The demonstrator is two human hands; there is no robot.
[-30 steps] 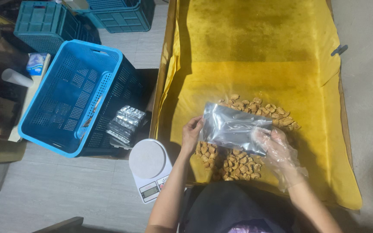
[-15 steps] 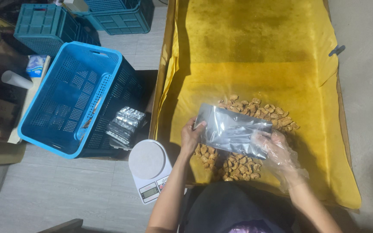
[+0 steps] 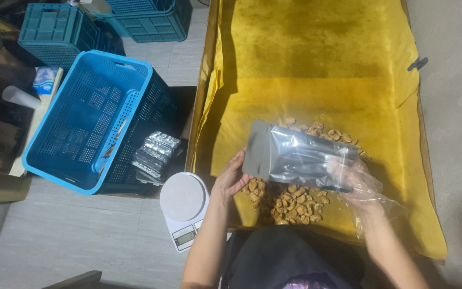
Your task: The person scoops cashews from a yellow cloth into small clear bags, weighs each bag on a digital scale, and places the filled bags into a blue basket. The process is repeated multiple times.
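The flat plastic pouch is silver-grey and shiny, with a darker see-through face that shows pale streaks of light. The small nut-like pieces under it are light brown and beige. The wide cloth lining of the tray is mustard yellow, with darker brownish stains in the upper part. The thin glove on the right hand is clear and a little milky. The perforated plastic crate is bright blue with a pattern of small holes. The round kitchen scale is white. The stack of foil packets is silver. The floor is grey tiles.
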